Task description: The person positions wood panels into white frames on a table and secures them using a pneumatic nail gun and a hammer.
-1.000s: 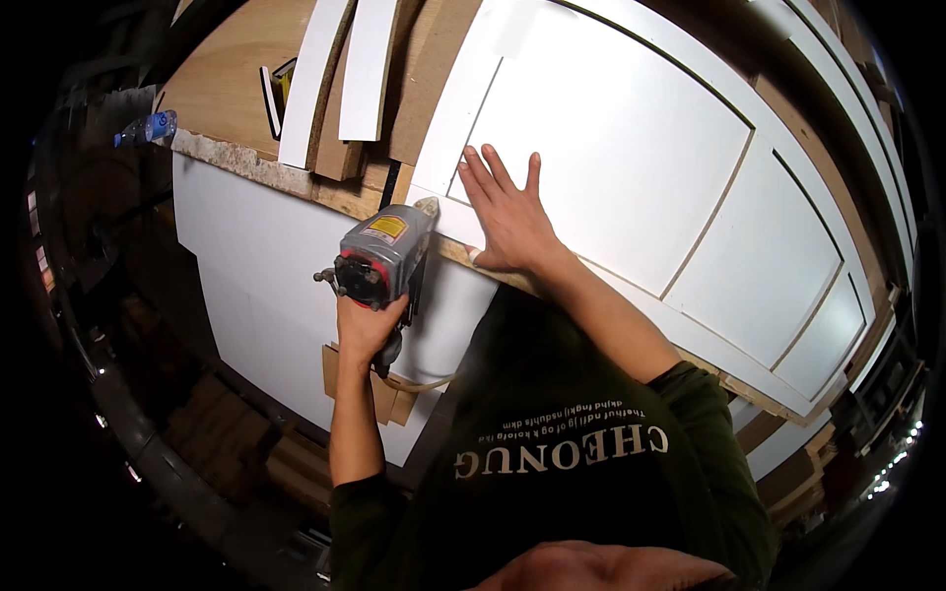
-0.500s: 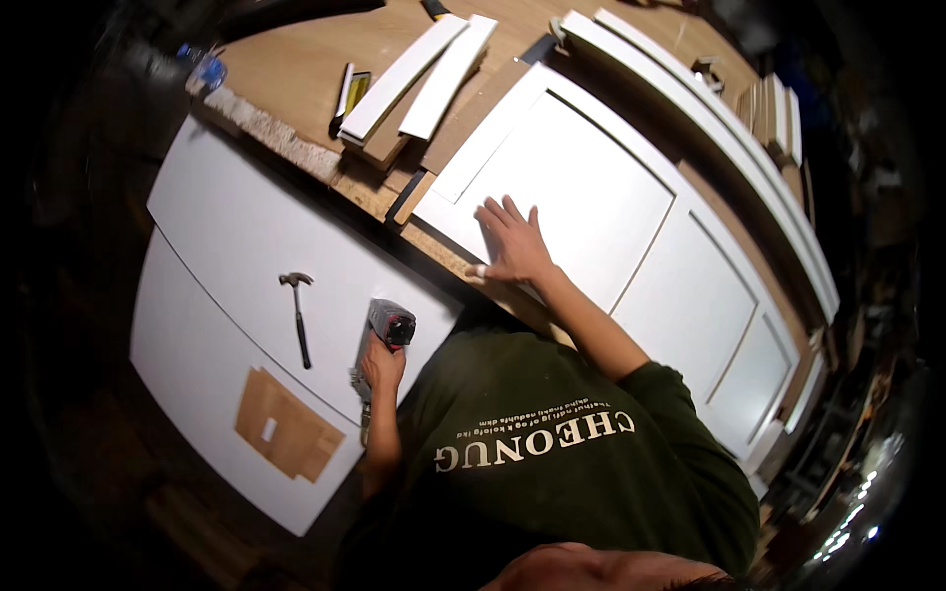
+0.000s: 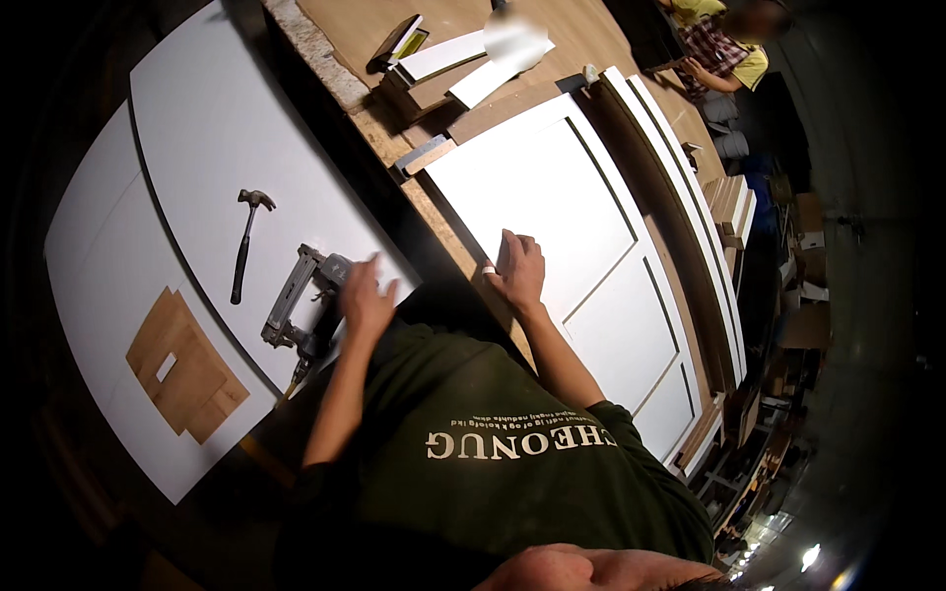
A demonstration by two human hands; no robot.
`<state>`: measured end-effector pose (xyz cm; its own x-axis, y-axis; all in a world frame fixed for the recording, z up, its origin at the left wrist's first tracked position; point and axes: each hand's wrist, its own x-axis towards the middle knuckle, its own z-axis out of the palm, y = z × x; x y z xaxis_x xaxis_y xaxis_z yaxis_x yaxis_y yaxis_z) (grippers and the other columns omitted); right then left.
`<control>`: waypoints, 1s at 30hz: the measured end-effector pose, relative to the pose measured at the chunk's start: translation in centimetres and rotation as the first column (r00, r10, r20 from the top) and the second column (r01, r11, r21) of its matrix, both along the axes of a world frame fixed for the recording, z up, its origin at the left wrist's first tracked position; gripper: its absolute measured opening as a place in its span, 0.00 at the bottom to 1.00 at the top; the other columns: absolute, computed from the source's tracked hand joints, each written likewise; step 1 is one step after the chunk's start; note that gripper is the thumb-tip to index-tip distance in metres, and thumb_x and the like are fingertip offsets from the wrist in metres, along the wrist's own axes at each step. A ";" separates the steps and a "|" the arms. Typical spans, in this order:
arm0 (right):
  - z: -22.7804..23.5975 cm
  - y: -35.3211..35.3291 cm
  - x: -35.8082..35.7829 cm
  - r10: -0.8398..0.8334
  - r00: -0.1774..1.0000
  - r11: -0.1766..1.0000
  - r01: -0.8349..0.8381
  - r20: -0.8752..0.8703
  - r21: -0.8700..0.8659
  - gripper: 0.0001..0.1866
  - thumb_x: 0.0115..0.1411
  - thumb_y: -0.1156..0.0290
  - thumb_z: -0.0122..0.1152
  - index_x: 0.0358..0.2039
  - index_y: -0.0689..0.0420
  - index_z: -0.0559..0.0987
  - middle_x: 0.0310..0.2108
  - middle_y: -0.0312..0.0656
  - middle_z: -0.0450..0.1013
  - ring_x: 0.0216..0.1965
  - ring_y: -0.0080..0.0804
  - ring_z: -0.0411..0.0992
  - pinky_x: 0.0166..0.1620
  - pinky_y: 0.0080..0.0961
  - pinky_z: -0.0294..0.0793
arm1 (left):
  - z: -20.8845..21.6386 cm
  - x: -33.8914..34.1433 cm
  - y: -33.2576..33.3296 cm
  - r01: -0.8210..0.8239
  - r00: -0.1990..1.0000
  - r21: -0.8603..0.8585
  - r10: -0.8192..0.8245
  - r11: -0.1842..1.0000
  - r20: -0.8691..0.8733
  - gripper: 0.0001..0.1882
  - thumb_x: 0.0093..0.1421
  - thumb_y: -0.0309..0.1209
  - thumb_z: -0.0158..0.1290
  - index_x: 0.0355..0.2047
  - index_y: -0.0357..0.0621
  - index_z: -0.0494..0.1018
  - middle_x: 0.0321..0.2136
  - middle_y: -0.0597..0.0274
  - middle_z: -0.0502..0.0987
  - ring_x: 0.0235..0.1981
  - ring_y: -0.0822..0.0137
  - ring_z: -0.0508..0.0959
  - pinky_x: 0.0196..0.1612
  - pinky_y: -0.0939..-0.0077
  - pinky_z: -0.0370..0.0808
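A grey nail gun (image 3: 293, 295) lies on a large white board to the left. My left hand (image 3: 367, 298) is beside its head, fingers apart and slightly blurred, holding nothing. Over on the bench, a white panelled door (image 3: 542, 187) with recessed sections lies flat. At its near edge is my right hand (image 3: 519, 271), fingers bent over the face and thumb along the side, closed on the edge. A light band circles that thumb. A claw hammer (image 3: 246, 241) rests on the white board, left of the nail gun.
Brown cardboard (image 3: 187, 369) lies on the lower white board. White-faced strips (image 3: 443, 57) are piled on the wooden bench (image 3: 345, 30). Long white boards (image 3: 680, 187) stand beyond the door. Another person (image 3: 714, 49) is at the far bench end.
My left hand has let go of the nail gun, which now lies on the white board. My right hand has gone from flat on the door to bent at its edge. The view has shifted.
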<state>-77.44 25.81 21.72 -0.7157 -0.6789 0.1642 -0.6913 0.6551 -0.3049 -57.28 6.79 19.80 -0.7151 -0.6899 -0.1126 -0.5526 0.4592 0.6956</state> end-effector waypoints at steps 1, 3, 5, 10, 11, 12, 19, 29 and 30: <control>-0.1 0.1 0.1 -0.004 1.000 1.000 0.003 0.022 0.015 0.36 0.43 0.59 0.68 0.54 0.55 0.69 0.44 0.46 0.68 0.44 0.46 0.66 0.45 0.39 0.68 | 0.5 -2.1 1.0 0.088 0.987 0.220 -0.056 0.971 -0.148 0.32 0.50 0.33 0.62 0.54 0.38 0.65 0.37 0.53 0.76 0.38 0.57 0.77 0.42 0.64 0.74; 0.3 0.4 -0.2 -0.028 0.999 0.999 0.027 0.035 0.028 0.36 0.43 0.60 0.68 0.54 0.56 0.69 0.45 0.48 0.68 0.44 0.47 0.67 0.46 0.40 0.68 | -0.5 -6.6 3.7 0.178 0.956 0.569 -0.004 0.803 -0.294 0.30 0.53 0.32 0.59 0.54 0.35 0.64 0.32 0.51 0.79 0.32 0.61 0.79 0.38 0.69 0.75; 1.1 1.0 -0.3 -0.033 0.999 0.998 0.031 0.029 0.045 0.40 0.41 0.61 0.68 0.57 0.55 0.65 0.48 0.48 0.67 0.46 0.47 0.66 0.48 0.41 0.68 | -5.2 -10.7 5.8 0.183 0.919 0.534 0.049 0.826 -0.391 0.29 0.55 0.30 0.58 0.55 0.34 0.63 0.32 0.50 0.79 0.31 0.63 0.79 0.37 0.72 0.75; 3.0 7.6 2.0 -0.117 0.992 0.993 0.116 0.053 0.028 0.38 0.46 0.63 0.65 0.56 0.65 0.63 0.50 0.52 0.66 0.52 0.49 0.64 0.55 0.41 0.62 | -2.8 -15.4 8.3 0.254 0.853 0.538 0.076 0.804 -0.517 0.23 0.54 0.24 0.56 0.51 0.34 0.65 0.37 0.54 0.77 0.38 0.64 0.75 0.43 0.70 0.72; 0.7 10.0 2.5 -0.177 0.984 0.984 0.178 -0.030 0.031 0.38 0.46 0.60 0.65 0.57 0.60 0.64 0.55 0.51 0.64 0.56 0.48 0.63 0.57 0.49 0.61 | -0.6 -15.6 9.0 0.236 0.915 0.561 0.014 0.793 -0.404 0.24 0.52 0.23 0.57 0.50 0.34 0.65 0.41 0.52 0.77 0.42 0.61 0.75 0.48 0.70 0.70; -0.5 8.7 2.7 -0.113 0.993 0.993 0.112 -0.044 -0.038 0.38 0.47 0.60 0.65 0.57 0.60 0.64 0.57 0.50 0.63 0.58 0.50 0.61 0.58 0.53 0.60 | -3.3 -14.9 6.5 0.198 0.931 0.398 -0.045 0.896 -0.361 0.25 0.51 0.23 0.58 0.50 0.34 0.65 0.40 0.53 0.77 0.42 0.62 0.75 0.48 0.70 0.70; 0.1 9.4 2.5 -0.088 0.980 0.994 0.097 0.180 -0.041 0.38 0.47 0.57 0.66 0.57 0.56 0.63 0.59 0.48 0.61 0.61 0.46 0.58 0.60 0.51 0.57 | 1.6 -12.5 3.5 0.575 0.734 -0.521 -0.679 0.631 -0.012 0.39 0.40 0.36 0.67 0.54 0.41 0.65 0.47 0.45 0.68 0.48 0.46 0.69 0.53 0.57 0.67; 3.8 24.2 8.3 -0.450 0.873 0.888 0.460 0.187 -0.014 0.46 0.44 0.49 0.69 0.60 0.56 0.62 0.61 0.46 0.58 0.64 0.44 0.53 0.63 0.53 0.51 | 4.0 -18.9 0.9 0.819 0.227 -0.574 -0.917 -0.003 0.328 0.26 0.51 0.33 0.55 0.51 0.44 0.68 0.43 0.52 0.71 0.45 0.52 0.70 0.49 0.63 0.69; 3.2 25.4 9.9 -0.457 0.872 0.880 0.472 0.175 -0.052 0.44 0.44 0.51 0.69 0.59 0.56 0.63 0.59 0.46 0.60 0.62 0.44 0.56 0.62 0.51 0.53 | 4.0 -19.2 0.8 0.821 0.197 -0.571 -0.924 -0.027 0.327 0.27 0.50 0.34 0.56 0.51 0.43 0.68 0.42 0.51 0.71 0.44 0.52 0.70 0.49 0.62 0.68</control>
<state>-67.51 51.18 24.88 -0.9657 -0.2496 0.0714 -0.2543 0.8534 -0.4550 -76.46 7.56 23.83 -0.7677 0.6364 0.0753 0.6408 0.7634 0.0814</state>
